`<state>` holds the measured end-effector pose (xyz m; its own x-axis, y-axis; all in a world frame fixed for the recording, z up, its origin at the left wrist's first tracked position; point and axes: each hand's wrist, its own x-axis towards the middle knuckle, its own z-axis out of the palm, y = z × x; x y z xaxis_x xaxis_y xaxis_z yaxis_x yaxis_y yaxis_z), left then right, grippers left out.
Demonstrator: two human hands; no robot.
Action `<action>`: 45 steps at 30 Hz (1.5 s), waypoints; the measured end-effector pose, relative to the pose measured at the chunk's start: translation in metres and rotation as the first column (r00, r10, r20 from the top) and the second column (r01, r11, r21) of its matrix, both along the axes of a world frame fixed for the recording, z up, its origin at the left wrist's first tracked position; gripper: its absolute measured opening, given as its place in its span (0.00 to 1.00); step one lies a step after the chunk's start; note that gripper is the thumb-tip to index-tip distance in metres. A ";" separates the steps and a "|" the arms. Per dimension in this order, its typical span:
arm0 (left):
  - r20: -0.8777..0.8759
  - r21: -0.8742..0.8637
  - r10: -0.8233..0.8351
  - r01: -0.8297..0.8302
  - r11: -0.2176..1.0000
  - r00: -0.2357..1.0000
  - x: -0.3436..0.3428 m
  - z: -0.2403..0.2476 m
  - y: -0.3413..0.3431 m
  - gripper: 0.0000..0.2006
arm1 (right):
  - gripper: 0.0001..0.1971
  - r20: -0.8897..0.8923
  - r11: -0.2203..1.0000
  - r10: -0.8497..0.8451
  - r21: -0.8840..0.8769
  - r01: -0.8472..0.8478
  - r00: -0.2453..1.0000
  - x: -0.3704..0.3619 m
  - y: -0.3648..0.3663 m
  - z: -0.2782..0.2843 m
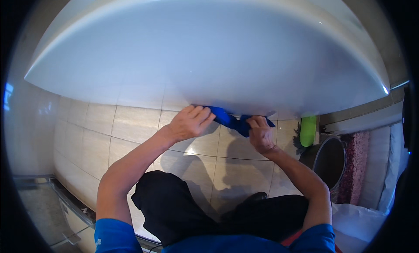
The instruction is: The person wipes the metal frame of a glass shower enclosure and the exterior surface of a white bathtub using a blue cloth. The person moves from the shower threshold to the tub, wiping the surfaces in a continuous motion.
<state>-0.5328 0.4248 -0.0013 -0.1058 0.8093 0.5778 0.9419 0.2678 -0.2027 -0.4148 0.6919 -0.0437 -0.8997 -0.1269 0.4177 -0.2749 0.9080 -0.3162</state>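
Observation:
A blue cloth (239, 124) stretches between my two hands, bunched and slightly twisted, low against the side of a large glossy white bathtub (209, 52). My left hand (192, 122) has its fingers curled over the cloth's left end. At the right end, my right hand (260, 133) grips it with bent fingers. The cloth runs close along the tub's lower edge. My fingers hide parts of both its ends.
Beige tiles (135, 122) cover the floor under my bent knees. To the right stand a green brush-like object (308, 131) with dark bristles and a round dark bin (330, 159). A crumpled white plastic bag (360, 220) lies at lower right, and a glass-topped cabinet (72, 205) at lower left.

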 end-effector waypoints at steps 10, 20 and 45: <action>-0.069 -0.007 -0.073 0.073 0.997 0.995 0.003 -0.063 0.041 0.10 | 0.08 0.723 0.095 -0.520 -0.481 0.872 0.455 -0.012 0.025 -0.103; 0.563 0.043 0.283 -0.369 0.928 0.777 0.002 -0.090 -0.048 0.08 | 0.11 -0.323 -0.817 0.535 -0.432 0.381 0.781 -0.058 -0.054 -0.210; 0.361 -0.134 -0.903 -0.971 0.197 -0.233 -0.019 -0.177 -0.035 0.05 | 0.11 0.712 -0.548 -0.049 -0.606 0.577 0.700 -0.055 -0.107 -0.139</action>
<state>-0.5519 0.3901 -0.1778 -0.7324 0.0343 -0.6800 -0.4900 -0.7200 0.4915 -0.4697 0.5845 -0.1831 -0.5281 0.4625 -0.7122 0.1989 -0.7479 -0.6333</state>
